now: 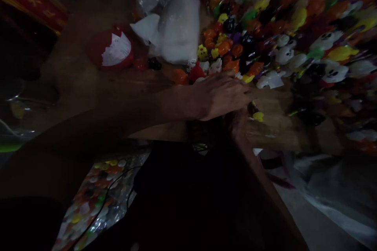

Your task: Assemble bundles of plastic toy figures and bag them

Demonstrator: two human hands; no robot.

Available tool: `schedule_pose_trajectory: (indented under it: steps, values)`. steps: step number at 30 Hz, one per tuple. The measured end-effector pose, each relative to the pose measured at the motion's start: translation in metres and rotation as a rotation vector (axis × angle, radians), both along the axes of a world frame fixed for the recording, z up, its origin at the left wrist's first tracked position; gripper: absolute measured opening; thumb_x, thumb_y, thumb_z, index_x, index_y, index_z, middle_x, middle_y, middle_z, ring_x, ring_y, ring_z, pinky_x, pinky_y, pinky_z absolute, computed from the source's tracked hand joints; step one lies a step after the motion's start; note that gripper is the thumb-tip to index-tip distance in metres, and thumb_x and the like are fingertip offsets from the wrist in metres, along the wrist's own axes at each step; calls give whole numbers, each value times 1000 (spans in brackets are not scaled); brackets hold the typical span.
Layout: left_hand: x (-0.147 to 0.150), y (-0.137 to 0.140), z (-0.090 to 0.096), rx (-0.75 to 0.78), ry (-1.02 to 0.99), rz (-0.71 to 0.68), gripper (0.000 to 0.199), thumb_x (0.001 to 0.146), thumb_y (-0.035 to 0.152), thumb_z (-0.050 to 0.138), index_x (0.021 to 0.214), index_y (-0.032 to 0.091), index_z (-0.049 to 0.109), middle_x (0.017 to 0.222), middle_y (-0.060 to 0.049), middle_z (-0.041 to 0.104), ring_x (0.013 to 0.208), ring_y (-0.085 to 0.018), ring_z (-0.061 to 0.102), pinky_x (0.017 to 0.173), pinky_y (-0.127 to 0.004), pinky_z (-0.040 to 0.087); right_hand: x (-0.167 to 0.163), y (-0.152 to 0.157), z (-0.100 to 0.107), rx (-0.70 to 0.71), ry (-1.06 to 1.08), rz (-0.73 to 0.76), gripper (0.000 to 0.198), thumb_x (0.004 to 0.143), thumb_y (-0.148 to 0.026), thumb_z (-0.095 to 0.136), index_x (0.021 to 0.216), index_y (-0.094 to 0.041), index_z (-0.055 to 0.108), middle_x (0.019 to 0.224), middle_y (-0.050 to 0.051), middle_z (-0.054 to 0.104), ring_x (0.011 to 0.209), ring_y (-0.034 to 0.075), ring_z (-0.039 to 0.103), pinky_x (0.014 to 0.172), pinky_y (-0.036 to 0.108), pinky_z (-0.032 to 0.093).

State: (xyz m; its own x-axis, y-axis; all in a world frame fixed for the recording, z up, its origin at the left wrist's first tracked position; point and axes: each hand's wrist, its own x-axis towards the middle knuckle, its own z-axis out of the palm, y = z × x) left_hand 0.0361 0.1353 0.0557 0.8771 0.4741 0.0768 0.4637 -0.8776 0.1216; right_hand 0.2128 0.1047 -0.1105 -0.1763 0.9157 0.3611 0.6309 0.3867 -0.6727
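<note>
The picture is dark and partly blurred. My left hand (220, 96) reaches across the near edge of the table, back upward, with its fingers bent and close together. Beneath it is my right hand (238, 121), its fingers mostly covered by the left. Whatever lies between the two hands is hidden. Just beyond my left hand are a red figure (196, 72), an orange toy (179, 76) and small white figures. To the right of my hands lies a small yellow piece (258, 116) on the wood.
Small plastic Halloween toys (282, 55) are heaped across the right and back. A stack of clear plastic bags (181, 27) stands behind my left hand. A red bowl (96, 53) holds white paper slips (118, 49). Below the table edge is a clear bag of colourful toys (101, 188).
</note>
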Motion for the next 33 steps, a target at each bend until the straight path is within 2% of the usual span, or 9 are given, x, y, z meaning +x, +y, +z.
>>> schedule_pose_trajectory:
  steps: [6, 10, 13, 16, 20, 23, 26, 30, 33]
  values:
    - [-18, 10, 33, -198, -401, 138, 39, 92, 25, 70, 129, 21, 62, 141, 1, 64, 149, -33, 47, 120, -59, 40, -15, 1, 14, 81, 15, 22, 27, 97, -41, 49, 103, -22, 67, 99, 12, 73, 95, 27, 69, 91, 49, 60]
    - [-51, -21, 45, -123, -830, 441, 24, 102, 21, 52, 123, 20, 62, 121, 2, 72, 119, -18, 71, 107, -42, 55, -16, -3, 33, 114, -10, 18, 31, 96, -38, 52, 116, -19, 66, 113, 15, 74, 104, 29, 70, 93, 48, 60]
    - [-71, -60, 19, 0, -973, 572, 25, 97, 20, 61, 122, 24, 63, 108, 1, 75, 107, -18, 74, 100, -39, 61, -11, -20, 58, 133, -55, -22, 31, 96, -36, 55, 118, -18, 67, 115, 15, 74, 101, 27, 71, 89, 45, 60]
    - [-80, -91, -18, 109, -825, 509, 44, 89, 29, 71, 131, 21, 58, 145, -12, 61, 147, -32, 48, 124, -58, 40, -17, -52, 81, 207, -108, -146, 27, 101, -33, 52, 112, -17, 71, 110, 14, 75, 95, 24, 71, 85, 39, 58]
    - [-78, -94, -48, 130, -709, 481, 64, 87, 36, 79, 142, 18, 51, 165, -21, 36, 158, -39, 28, 128, -61, 30, -48, -77, 86, 75, -179, -141, 28, 100, -33, 52, 111, -19, 73, 101, 11, 77, 86, 23, 71, 77, 33, 54]
    - [-71, -80, -59, 141, -744, 521, 68, 90, 37, 77, 148, 19, 47, 165, -20, 36, 159, -38, 27, 127, -60, 32, -73, -69, 75, -142, -280, -167, 32, 96, -36, 58, 120, -20, 72, 90, 10, 78, 76, 23, 70, 63, 29, 46]
    - [-64, -70, -67, 149, -778, 546, 58, 95, 24, 70, 148, 21, 48, 163, -19, 40, 160, -35, 26, 127, -60, 33, -89, -54, 67, -219, -304, -225, 35, 95, -39, 60, 121, -19, 72, 80, 9, 76, 68, 23, 67, 56, 27, 38]
    - [-56, -68, -74, 151, -838, 580, 54, 97, 21, 67, 148, 21, 50, 161, -17, 43, 160, -33, 26, 129, -54, 34, -96, -54, 61, -86, -307, -313, 36, 99, -43, 53, 106, -15, 75, 68, 8, 70, 55, 18, 60, 53, 26, 34]
    - [-55, -71, -73, 145, -866, 603, 59, 100, 24, 63, 155, 25, 41, 164, -15, 40, 160, -30, 25, 130, -50, 32, -84, -66, 64, 23, -257, -239, 38, 103, -41, 46, 97, -18, 75, 75, 8, 74, 61, 17, 66, 57, 26, 42]
